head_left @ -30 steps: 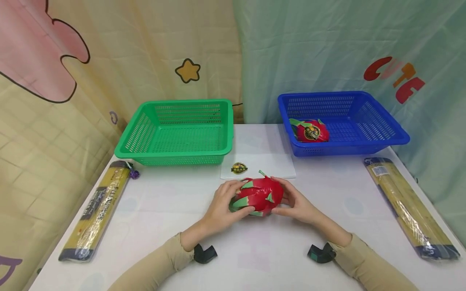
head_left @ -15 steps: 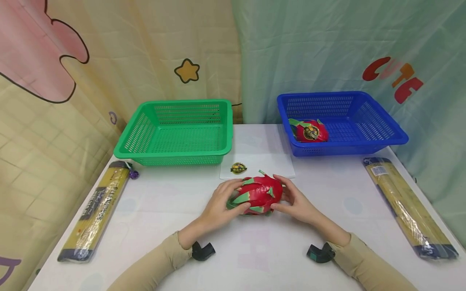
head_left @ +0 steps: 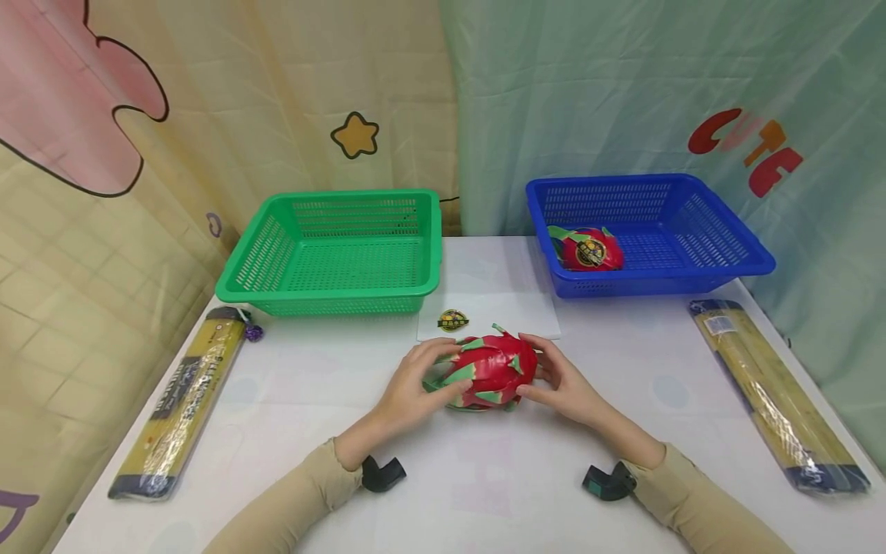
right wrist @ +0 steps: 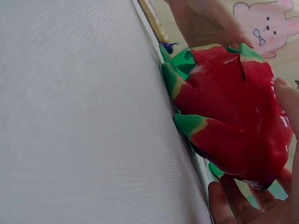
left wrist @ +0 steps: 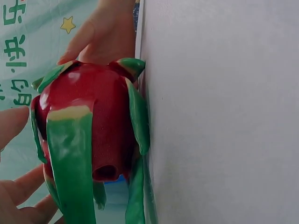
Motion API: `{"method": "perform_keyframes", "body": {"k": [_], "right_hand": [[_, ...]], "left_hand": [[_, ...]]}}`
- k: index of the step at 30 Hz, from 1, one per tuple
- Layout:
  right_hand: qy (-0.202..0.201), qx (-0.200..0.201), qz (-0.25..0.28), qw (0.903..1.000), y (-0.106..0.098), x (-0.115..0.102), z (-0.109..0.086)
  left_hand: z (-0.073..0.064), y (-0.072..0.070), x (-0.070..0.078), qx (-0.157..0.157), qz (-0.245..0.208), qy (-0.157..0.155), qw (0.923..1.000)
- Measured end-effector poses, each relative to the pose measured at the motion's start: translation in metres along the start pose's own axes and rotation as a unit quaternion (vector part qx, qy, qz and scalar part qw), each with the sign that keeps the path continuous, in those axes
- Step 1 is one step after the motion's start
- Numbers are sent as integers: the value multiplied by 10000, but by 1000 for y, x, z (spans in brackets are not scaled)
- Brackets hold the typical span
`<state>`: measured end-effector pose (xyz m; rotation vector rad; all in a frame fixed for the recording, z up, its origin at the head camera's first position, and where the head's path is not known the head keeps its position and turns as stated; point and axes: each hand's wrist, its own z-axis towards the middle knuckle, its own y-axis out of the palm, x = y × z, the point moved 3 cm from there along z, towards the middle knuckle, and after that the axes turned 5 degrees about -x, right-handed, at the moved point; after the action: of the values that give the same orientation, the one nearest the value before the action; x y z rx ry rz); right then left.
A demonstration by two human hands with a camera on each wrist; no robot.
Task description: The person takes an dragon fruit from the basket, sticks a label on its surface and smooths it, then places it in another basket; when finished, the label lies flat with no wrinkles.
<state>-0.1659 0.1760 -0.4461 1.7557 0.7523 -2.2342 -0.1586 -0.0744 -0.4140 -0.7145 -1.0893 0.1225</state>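
Note:
A red dragon fruit [head_left: 494,369] with green-tipped scales lies on its side on the white table, its stem end pointing left. My left hand [head_left: 408,392] holds the leafy left end, thumb in front and fingers behind. Around the rounded right end curve the thumb and fingers of my right hand [head_left: 567,388]. In the left wrist view the hollow stem end of the dragon fruit [left wrist: 112,130] faces the camera, with the left thumb [left wrist: 11,123] close beside a scale. The right wrist view has the right thumb [right wrist: 287,102] against the red skin.
Behind stand a green basket [head_left: 328,294] and a blue basket [head_left: 664,271], which holds another dragon fruit [head_left: 588,250]. A white bag [head_left: 505,312] with a round label lies just behind the hands. Yellow packages lie at left [head_left: 180,400] and right [head_left: 775,392].
The dragon fruit has rolled slightly and shifted a little left. My left hand has slid a little left along it, baring more green leaves. The right hand stays nearly in place.

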Motion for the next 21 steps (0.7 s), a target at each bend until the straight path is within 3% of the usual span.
{"method": "perform_keyframes", "body": {"k": [5,9,15,18,21], "right_hand": [[-76,23,-10,10000,-2,4,0],[-173,243,-120,9995,-8,0,2],[-92,715,-297,9970,-32,-10,13],[20,598,-241,9979,-47,-15,27],[230,227,-69,9995,-61,-16,48]], "left_hand": [[4,-10,-7,165,-343,-23,9993],[11,-21,-18,294,-908,-166,9953],[23,-39,-43,324,-1444,-722,9863],[26,-44,-58,197,-1793,-936,9791],[27,-44,-71,26,-2291,-1096,9672]]}}
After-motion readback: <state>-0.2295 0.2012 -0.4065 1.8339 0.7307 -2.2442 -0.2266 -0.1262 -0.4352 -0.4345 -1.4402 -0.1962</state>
